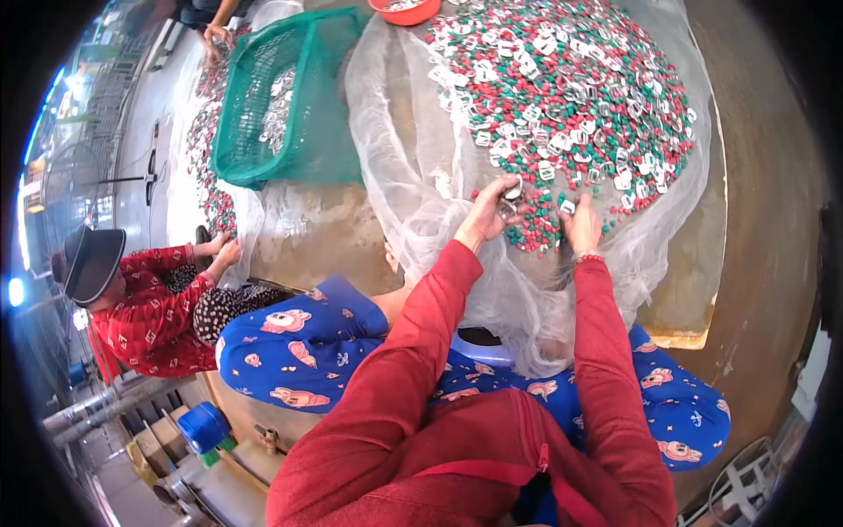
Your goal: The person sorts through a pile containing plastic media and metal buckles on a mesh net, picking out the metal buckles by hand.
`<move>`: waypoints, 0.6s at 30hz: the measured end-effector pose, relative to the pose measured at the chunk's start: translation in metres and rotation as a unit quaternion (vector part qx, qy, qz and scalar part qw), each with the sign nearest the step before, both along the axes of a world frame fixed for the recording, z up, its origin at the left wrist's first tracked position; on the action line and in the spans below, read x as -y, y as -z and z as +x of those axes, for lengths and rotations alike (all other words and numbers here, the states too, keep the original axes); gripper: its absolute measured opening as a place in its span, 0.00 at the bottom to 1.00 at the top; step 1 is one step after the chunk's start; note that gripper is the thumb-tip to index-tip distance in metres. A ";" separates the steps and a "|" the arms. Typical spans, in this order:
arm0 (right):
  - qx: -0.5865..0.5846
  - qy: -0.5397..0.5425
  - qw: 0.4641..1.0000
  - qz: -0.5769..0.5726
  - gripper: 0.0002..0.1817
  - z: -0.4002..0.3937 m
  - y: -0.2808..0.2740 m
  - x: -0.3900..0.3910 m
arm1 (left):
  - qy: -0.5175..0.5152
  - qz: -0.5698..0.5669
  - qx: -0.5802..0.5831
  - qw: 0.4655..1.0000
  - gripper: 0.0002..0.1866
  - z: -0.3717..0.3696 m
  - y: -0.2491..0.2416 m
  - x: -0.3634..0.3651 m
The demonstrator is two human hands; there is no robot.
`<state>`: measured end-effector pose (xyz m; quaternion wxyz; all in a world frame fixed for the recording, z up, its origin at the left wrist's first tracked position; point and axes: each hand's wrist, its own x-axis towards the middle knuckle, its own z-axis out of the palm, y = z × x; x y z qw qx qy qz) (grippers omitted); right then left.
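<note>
A wide pile of small red and green pellets [615, 105] mixed with silver metal buckles [546, 169] lies on white mesh netting [413, 167]. At the pile's near edge, my left hand [488, 213] is closed around a few shiny metal buckles [513, 191]. My right hand [582, 227] is a little to the right, just over the pellets, with its fingers pinched on one silver buckle [567, 207]. The fingertips of both hands are partly hidden by the pieces and the pile.
A green plastic basket [294, 105] with metal pieces inside stands at the upper left. Beside it lies a second strip of pellets [206, 132], where a person in a red patterned shirt [145, 307] and another person's hand [215, 37] are. A red bowl [408, 12] sits at the top.
</note>
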<state>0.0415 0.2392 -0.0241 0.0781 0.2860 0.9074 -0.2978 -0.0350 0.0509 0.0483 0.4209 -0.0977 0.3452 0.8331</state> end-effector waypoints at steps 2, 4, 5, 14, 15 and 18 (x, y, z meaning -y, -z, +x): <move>-0.007 -0.025 0.999 0.027 0.22 0.000 0.001 0.005 | -0.004 0.089 -0.016 0.996 0.12 0.004 -0.005 0.006; 0.005 -0.058 0.998 0.027 0.20 -0.002 0.011 0.004 | -0.007 0.058 -0.003 0.998 0.15 0.007 -0.012 0.011; 0.011 -0.078 0.997 0.023 0.19 -0.005 0.018 0.002 | -0.012 0.044 0.028 0.999 0.17 0.008 -0.014 0.014; -0.176 -0.041 0.944 -0.276 0.10 -0.066 -0.076 0.012 | -0.081 0.151 0.153 0.973 0.29 0.007 0.020 0.010; -0.157 -0.101 0.954 -0.236 0.09 -0.070 -0.086 0.015 | -0.076 0.161 0.181 0.967 0.30 0.010 0.020 0.007; -0.035 -0.331 0.934 -0.126 0.16 -0.072 -0.157 0.056 | -0.130 0.177 0.237 0.946 0.29 0.014 -0.007 -0.004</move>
